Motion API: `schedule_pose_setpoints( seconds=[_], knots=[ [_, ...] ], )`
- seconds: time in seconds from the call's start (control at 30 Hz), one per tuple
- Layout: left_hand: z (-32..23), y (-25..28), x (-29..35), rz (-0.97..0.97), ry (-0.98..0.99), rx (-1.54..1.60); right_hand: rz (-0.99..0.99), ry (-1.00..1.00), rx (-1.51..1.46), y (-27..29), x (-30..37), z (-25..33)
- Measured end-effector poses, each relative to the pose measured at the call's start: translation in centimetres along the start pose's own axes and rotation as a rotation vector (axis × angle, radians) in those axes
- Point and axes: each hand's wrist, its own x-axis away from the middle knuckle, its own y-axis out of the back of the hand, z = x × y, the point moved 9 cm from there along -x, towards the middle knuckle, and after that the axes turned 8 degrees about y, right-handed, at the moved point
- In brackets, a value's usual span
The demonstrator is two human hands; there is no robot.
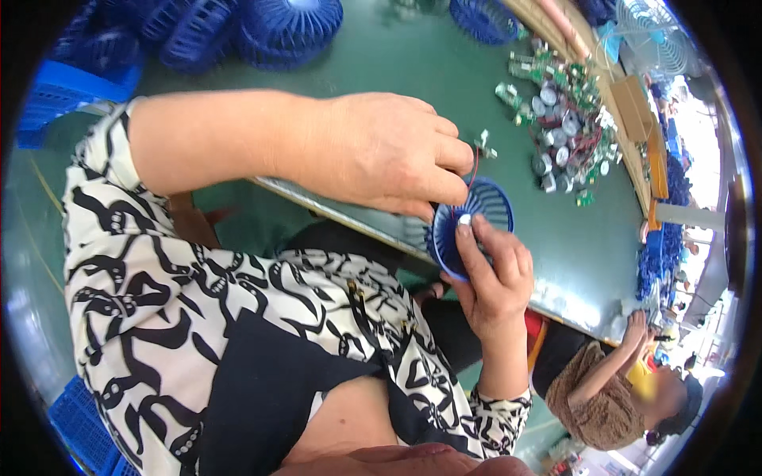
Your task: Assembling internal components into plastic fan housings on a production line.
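Observation:
A round blue slotted plastic fan cover (498, 205) is tilted at the near edge of the green table, its hollow side partly in view. My right hand (500, 274) grips its near side, with thumb and fingers closed by a small white part (464, 220) inside it. From the left, my left hand (385, 151) reaches over the cover with its fingers pinched together; what sits in them is hidden. A thin red wire (475, 165) runs past those fingertips toward the cover. Just beyond lies a small circuit board with white connectors (486, 144).
Green circuit boards (556, 75) and silver round motors with wires (562, 131) are heaped at the right. Blue slotted covers (290, 32) are stacked at the back left beside a blue crate (63, 91). Another person (603, 389) sits farther along the table.

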Motion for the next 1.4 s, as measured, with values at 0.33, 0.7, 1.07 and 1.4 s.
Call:
schedule_pose_setpoints(
  seconds=[0.33, 0.7, 1.07, 1.4],
  knots=[
    [6.7, 7.8, 3.4, 0.008, 0.743, -0.882, -0.435, -0.565, 0.174, 5.9, 12.9, -8.7],
    [8.8, 6.1, 3.5, 0.014, 0.722, -0.912, -0.357, -0.643, 0.145, 5.7, 8.8, -11.0],
    [5.4, 4.0, 0.4, 0.051, 0.431, -0.392, -0.123, -0.214, 0.304, 2.7, -5.6, -10.7],
    [7.5, 4.8, 1.9, 0.148, 0.703, -0.461, 0.02, -0.27, 0.485, 0.0, -6.1, -11.6]
  ],
)
